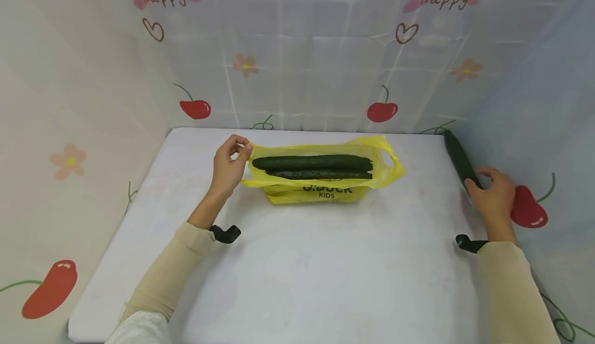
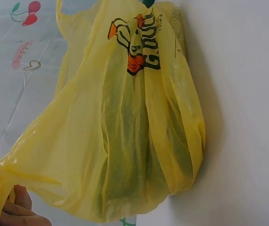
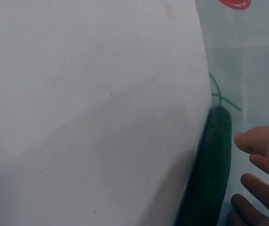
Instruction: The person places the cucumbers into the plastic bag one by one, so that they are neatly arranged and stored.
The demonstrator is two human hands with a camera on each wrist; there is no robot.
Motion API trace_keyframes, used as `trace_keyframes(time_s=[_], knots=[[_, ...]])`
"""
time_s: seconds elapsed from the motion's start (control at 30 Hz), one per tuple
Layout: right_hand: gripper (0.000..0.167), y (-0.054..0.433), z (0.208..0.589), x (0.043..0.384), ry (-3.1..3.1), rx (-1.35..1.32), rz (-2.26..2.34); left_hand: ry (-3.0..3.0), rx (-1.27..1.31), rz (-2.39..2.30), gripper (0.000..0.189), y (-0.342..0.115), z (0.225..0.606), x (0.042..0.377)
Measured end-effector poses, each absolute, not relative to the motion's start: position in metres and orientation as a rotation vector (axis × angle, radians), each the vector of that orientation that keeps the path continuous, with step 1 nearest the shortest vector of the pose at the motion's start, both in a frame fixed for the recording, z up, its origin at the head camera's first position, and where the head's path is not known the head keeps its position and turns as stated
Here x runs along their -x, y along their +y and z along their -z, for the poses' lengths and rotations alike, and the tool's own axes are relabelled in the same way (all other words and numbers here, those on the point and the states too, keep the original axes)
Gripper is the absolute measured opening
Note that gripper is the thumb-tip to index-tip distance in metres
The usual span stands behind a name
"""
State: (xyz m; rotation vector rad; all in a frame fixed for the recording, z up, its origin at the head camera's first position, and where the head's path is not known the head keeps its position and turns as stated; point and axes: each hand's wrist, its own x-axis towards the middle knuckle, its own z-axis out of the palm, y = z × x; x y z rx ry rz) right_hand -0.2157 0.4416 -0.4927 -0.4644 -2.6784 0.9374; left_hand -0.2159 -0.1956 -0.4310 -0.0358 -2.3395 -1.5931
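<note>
A yellow plastic bag (image 1: 321, 195) lies on the white table with its mouth spread, and cucumbers (image 1: 316, 162) rest lengthwise inside. My left hand (image 1: 231, 160) pinches the bag's left end, drawing it outward; in the left wrist view, the gripped corner of the bag (image 2: 78, 155) is stretched and green shapes show through the plastic. At the table's right edge lies another cucumber (image 1: 459, 158). My right hand (image 1: 495, 197) is at its near end, thumb and fingers spread. In the right wrist view, the fingers (image 3: 261, 188) appear beside the cucumber (image 3: 209, 165), apart from it.
A white table (image 1: 325, 271) lies beneath everything. Printed curtains with cherries and flowers hang behind (image 1: 316, 49) and along both sides, the right one close to my right hand. Each wrist carries a dark camera mount.
</note>
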Motion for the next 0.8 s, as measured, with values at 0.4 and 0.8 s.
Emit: trace_keyframes(time_s=[0.4,0.8], knots=[[0.063,0.457,0.517,0.216,-2.732,0.577,-0.932,-2.325,0.038,1.591,0.020,-0.195,0.434,0.217],[0.067,0.456,0.522,0.218,-2.812,0.606,-0.875,-2.323,0.045,1.585,0.019,-0.195,0.433,0.217]])
